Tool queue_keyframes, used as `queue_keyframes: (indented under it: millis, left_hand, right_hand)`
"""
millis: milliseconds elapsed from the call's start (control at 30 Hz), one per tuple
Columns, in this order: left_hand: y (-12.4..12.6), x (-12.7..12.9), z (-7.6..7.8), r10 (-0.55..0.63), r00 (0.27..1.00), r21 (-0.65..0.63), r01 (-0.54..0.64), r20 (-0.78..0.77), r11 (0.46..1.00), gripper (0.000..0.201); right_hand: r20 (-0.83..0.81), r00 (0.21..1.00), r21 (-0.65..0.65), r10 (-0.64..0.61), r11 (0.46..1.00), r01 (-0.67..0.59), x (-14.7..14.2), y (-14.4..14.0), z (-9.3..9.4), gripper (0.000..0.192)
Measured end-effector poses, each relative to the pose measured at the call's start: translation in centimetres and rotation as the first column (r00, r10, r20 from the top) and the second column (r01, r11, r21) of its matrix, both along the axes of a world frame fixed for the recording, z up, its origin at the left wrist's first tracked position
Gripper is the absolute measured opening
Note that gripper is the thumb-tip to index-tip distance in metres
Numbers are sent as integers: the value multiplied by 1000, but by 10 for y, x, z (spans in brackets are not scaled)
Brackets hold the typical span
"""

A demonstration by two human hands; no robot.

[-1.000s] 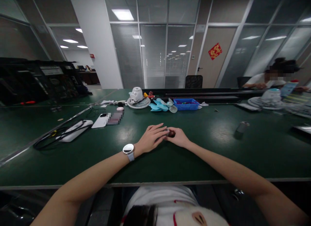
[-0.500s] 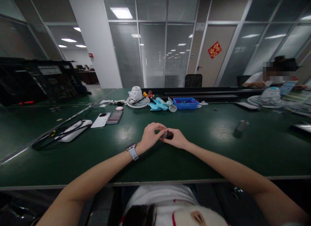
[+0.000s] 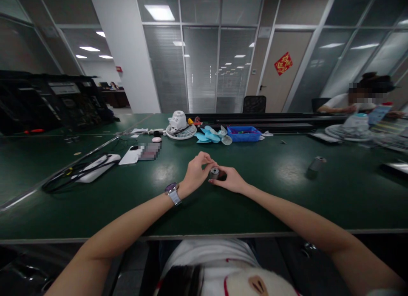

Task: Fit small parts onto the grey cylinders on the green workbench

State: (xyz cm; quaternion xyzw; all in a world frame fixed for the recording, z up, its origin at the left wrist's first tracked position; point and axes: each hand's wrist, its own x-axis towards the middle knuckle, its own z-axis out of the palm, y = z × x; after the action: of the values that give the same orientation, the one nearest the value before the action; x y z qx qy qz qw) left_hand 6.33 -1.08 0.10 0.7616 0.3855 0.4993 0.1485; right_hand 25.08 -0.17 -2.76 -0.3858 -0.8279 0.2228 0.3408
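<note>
A small grey cylindrical part (image 3: 214, 173) stands on the green table (image 3: 223, 202) in front of me. My right hand (image 3: 231, 180) wraps around its right side and holds it. My left hand (image 3: 196, 172), with a watch on the wrist, hovers at the part's top with fingertips pinched together just above it; whether they touch it is hard to tell.
A second grey cylinder (image 3: 316, 163) lies to the right. At the back are a white fan body (image 3: 179, 125), blue fan blades (image 3: 208, 136) and a blue bin (image 3: 244, 134). A phone (image 3: 130, 156) and a white device with black cable (image 3: 95, 167) lie left. Another person (image 3: 360, 101) sits far right.
My left hand has gone from flat over the part to raised, with fingertips pinched at its top. The grey top of the part now shows. My right hand has stayed in place.
</note>
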Motion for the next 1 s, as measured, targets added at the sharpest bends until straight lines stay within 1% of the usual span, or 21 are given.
queue_keyframes:
  millis: [67,133,200,300,367,467,567,633,700,767,800,833,867,900,933,967,1000]
  left_hand:
    - [4,-5,-2,63,998,2,-63,7,998,16]
    - [11,-11,-8,123,992,-13,-123,-23,992,18]
    - [18,-17,-17,140,987,-72,-146,-83,987,20]
    - [26,-23,-28,107,983,-197,-135,-146,971,26]
    - [27,-23,-31,60,985,-241,-98,-162,966,30]
    - [24,-23,-31,2,984,-239,-46,-181,970,31]
    - [22,-23,-30,-20,981,-222,-25,-195,975,31]
    - [22,-24,-29,-21,979,-223,-25,-202,975,31]
    - [21,-24,-30,-27,980,-239,-22,-200,971,32]
    - [21,-24,-30,-33,982,-257,-15,-184,966,32]
    - [21,-24,-30,-35,985,-261,-11,-170,965,31]
    - [22,-25,-30,-34,987,-261,-8,-156,965,31]
    - [23,-26,-30,-29,990,-258,-9,-141,966,30]
    - [24,-27,-30,-21,992,-257,-12,-127,966,29]
    - [26,-29,-30,-8,993,-256,-22,-114,966,28]
    - [28,-32,-30,10,994,-259,-37,-105,965,27]
    - [31,-35,-30,36,994,-266,-61,-99,962,26]
  right_hand:
    - [8,1000,10,2,1000,-2,0,-1,2,44]
    - [21,1000,13,1,1000,-2,-1,-3,4,45]
    - [36,999,9,-6,1000,6,-1,-5,5,46]
    - [39,999,-1,-10,1000,10,-1,-6,6,45]
    - [20,1000,-9,-1,1000,1,-1,-6,6,45]
    - [-3,1000,-27,9,1000,-9,-1,-8,5,44]
    - [-34,999,-42,-14,999,13,-3,-9,4,41]
    - [-93,995,-67,-46,997,40,0,-3,4,40]
    - [-182,978,-110,-104,990,85,11,10,4,41]
    - [-258,943,-138,-209,974,178,33,29,5,43]
    - [-275,920,-136,-279,959,250,49,40,6,44]
    - [-268,892,-122,-364,931,344,67,51,7,45]
    - [-240,853,-97,-464,886,454,88,61,8,46]
    - [-191,794,-65,-578,814,577,109,69,10,47]
    - [-125,710,-28,-693,718,695,132,76,11,47]
    - [-60,610,5,-790,611,791,153,81,12,47]
    - [-3,507,33,-862,506,862,173,84,13,48]
